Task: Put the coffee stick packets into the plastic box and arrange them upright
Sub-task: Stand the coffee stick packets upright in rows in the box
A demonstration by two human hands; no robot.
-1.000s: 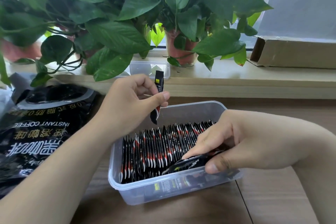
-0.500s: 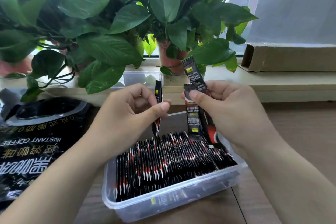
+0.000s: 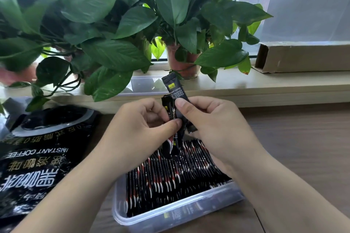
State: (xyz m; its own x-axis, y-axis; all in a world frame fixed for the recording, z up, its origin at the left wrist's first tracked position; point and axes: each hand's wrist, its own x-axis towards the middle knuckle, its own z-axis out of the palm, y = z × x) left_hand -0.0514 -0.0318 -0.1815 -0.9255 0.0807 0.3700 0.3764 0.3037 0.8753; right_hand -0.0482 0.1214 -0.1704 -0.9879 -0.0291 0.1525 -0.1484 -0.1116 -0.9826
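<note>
Both hands' fingers (image 3: 178, 103) pinch seemingly three coffee stick packets (image 3: 175, 94) roughly upright above the plastic box (image 3: 170, 215).

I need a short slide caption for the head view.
Both hands, left hand and right hand, gather coffee stick packets above a nearly full plastic box.

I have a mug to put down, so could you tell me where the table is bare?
Bare wood lies right of the plastic box, below the windowsill. The coffee bag fills the left, and both hands crowd the middle.
</note>
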